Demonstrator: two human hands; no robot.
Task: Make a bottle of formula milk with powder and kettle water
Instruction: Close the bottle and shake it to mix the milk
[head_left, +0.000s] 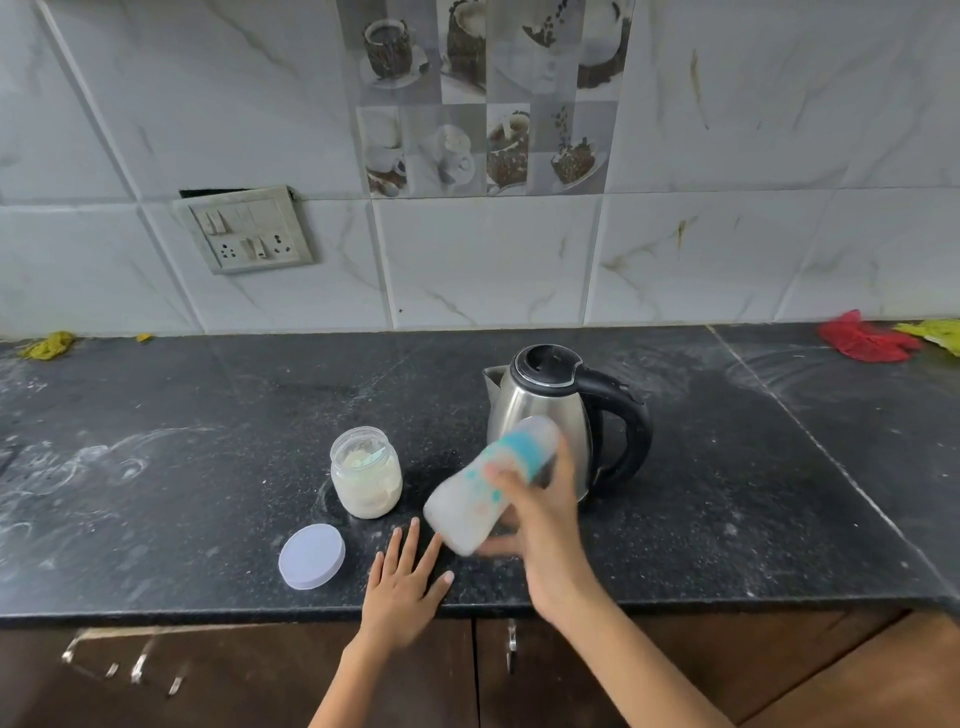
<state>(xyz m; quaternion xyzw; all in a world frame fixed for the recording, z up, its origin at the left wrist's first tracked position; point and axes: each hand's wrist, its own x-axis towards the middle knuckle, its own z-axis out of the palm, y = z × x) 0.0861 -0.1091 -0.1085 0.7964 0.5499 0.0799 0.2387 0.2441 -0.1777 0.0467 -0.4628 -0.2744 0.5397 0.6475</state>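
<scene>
Bottle tilted — cap up-right toward kettle — clenched in right grip; left grip released, flat.

Capped baby bottle tilts in mid-air, blurred, milky inside. Open powder jar stands beside it, white lid lying flat nearby. Steel kettle upright behind, lid shut.

the kettle is placed near the middle of the countertop. the open jar is set left of it, and the lid is laid before the jar, close to the front edge. two cloths are left at the back right corner.
</scene>
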